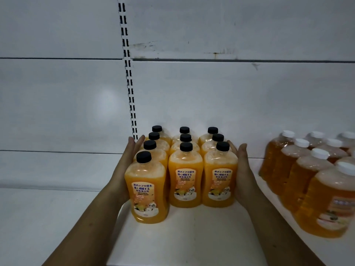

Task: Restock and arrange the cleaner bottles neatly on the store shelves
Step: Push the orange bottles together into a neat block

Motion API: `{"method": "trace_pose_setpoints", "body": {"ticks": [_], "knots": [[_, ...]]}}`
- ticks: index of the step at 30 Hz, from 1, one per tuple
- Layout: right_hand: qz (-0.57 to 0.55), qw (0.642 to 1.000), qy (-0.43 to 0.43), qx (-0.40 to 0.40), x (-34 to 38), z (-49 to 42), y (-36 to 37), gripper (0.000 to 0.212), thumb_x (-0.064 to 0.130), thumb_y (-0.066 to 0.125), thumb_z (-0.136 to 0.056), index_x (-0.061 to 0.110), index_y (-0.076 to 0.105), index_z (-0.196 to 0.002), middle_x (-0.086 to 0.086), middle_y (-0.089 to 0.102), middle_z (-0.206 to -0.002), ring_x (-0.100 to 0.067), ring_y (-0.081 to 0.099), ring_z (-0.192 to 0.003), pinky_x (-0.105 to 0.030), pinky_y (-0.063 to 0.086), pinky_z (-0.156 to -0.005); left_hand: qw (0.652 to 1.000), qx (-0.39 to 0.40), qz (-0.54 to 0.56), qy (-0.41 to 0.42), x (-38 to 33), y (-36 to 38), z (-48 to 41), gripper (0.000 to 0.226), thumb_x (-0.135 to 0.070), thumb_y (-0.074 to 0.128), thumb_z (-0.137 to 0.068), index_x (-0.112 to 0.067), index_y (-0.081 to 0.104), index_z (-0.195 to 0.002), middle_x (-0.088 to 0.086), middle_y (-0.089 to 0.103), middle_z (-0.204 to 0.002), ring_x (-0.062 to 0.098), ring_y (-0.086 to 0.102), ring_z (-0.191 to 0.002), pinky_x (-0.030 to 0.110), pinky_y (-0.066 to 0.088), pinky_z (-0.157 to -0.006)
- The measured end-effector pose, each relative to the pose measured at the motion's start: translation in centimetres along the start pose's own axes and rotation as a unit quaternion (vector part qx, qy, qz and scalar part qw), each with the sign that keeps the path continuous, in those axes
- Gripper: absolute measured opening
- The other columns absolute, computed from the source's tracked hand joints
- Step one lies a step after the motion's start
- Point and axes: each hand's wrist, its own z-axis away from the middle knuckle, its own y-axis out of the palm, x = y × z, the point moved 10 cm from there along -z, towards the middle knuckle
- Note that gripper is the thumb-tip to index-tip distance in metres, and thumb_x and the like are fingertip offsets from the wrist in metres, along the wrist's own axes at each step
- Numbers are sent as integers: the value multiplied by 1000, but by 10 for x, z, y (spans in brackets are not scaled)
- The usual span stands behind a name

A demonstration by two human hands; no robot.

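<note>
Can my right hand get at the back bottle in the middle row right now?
Probably not its body. The right hand lies flat against the right row, and the back middle bottle is boxed in by bottles ahead and beside. Only its top looks free from above.

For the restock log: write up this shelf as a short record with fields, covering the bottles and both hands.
black-capped bottles: ten, orange, upright, in three columns of four, three and three
front-left bottle: stands forward of the other two fronts
left hand: flat, fingers straight, against the left column
right hand: flat, fingers straight, against the right column
white-capped bottles: amber group to the right, apart from the black-capped group
shelf: white
</note>
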Motion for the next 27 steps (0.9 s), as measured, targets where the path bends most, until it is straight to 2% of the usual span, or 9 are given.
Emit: {"method": "trace_pose_setpoints", "body": {"ticks": [4,9,11,14,17,20,22,24,27], "knots": [[-8,1000,-10,2,-4,-5,-1,115,102,60,-52,44,47,-151,-6,69,-138,-36,69,-122,-66,49,-107,999,13,35,-7,6,3,-5,48,-55,58,-90,-36,65,-134,9,76,-124,31,77,-103,48,62,-87],[-11,1000,-8,12,-7,-8,-1,120,101,64,-49,43,46,-152,-7,69,-138,-36,69,-122,-66,49,-106,999,3,39,-7,9,-3,-6,49,-56,54,-94,-35,64,-137,10,75,-126,31,78,-101,43,65,-76],[24,1000,-12,14,-5,-5,-5,120,99,68,-49,43,44,-153,-5,68,-140,-33,69,-122,-65,51,-105,1000,1,18,0,8,-7,-5,55,-63,44,-98,-37,59,-143,8,72,-133,32,76,-108,45,63,-79],[139,988,-42,56,2,5,-6,124,86,82,-48,31,44,-152,2,71,-134,-22,72,-117,-45,61,-93,999,15,-40,14,9,-18,6,75,-84,37,-85,-44,53,-146,3,70,-138,33,73,-115,48,64,-82],[238,964,-39,116,-6,14,-6,123,60,100,-44,24,45,-148,10,72,-130,-16,71,-118,-28,61,-86,989,57,-132,44,15,-30,24,123,-102,61,-47,-47,38,-155,-8,63,-147,27,67,-127,50,60,-98],[303,941,-39,145,-15,17,-11,120,34,105,-52,28,40,-153,9,67,-137,-14,66,-125,-31,60,-95,937,84,-335,51,26,-36,40,130,-74,93,-45,-30,37,-154,-7,68,-139,20,67,-126,43,60,-100],[349,924,-46,149,-16,18,-12,121,47,103,-50,34,38,-151,16,61,-142,-1,60,-130,-27,54,-105,902,105,-418,39,38,-35,42,119,-41,104,-51,-29,39,-150,-18,70,-129,8,69,-120,28,60,-94],[373,914,-46,153,-16,20,-10,121,65,97,-43,38,39,-145,25,55,-141,13,56,-126,-12,49,-103,883,104,-454,47,38,-32,45,116,-40,104,-50,-33,41,-146,-28,67,-125,0,66,-118,18,58,-93],[367,919,-43,140,-16,19,-13,120,67,97,-38,38,44,-141,28,61,-132,14,59,-119,-8,50,-96,875,90,-472,67,36,-35,42,113,-43,104,-53,-37,39,-146,-31,65,-125,-2,65,-119,16,56,-92]]}}
